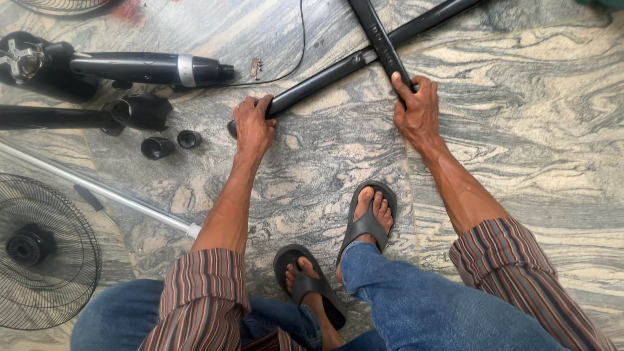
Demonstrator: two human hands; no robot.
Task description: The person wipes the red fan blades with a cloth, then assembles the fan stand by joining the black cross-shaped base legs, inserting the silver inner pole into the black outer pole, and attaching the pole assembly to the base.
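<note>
I see both hands down on the marbled stone floor (520, 130), each on one bar of a black cross-shaped stand base (364, 58). My left hand (253, 127) has its fingers (250, 104) curled over the near end of the long bar (325, 81) that runs up toward the right; they are wrapped around it, gripping it close to its tip. My right hand (416, 114) closes around the end of the shorter bar (383, 39) that crosses the first one; the fingers (406, 88) are pressed around the bar end, with the thumb on the left side. The two bars cross just above and between the hands, lying flat on the floor.

To the left of the left hand lie two small black caps (170, 144), near each other. Above them sits a black tube with a silver ring (153, 68), and beside it a black pole with a collar (84, 116). A thin white rod (104, 192) lies slanted across the floor, and a round wire fan guard (45, 250) rests at the lower left. A thin black cable (300, 45) curves near the top. My feet in dark sandals (367, 218) rest between my arms.
</note>
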